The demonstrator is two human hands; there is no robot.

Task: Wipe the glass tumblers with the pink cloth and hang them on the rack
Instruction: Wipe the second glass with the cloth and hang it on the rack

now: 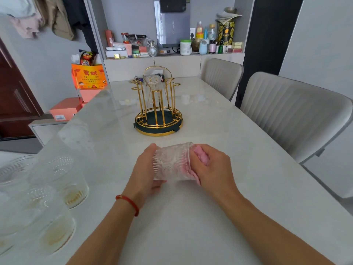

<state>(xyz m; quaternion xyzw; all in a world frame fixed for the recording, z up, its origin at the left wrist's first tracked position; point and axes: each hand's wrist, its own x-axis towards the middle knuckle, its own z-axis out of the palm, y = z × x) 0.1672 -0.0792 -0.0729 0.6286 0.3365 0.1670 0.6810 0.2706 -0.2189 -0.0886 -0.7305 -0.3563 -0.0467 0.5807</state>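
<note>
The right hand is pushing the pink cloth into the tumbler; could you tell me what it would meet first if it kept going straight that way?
Likely the tumbler's base, since the right hand presses the pink cloth through the mouth. Behind that base is the left hand, gripping the glass.

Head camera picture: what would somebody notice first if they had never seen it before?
First, the two hands at the middle: the left hand holds a ribbed glass tumbler on its side while the right hand pushes a pink cloth into its mouth. Behind them on the white table stands a shiny gold rack with one tumbler hanging. More tumblers wait at the left.
</note>
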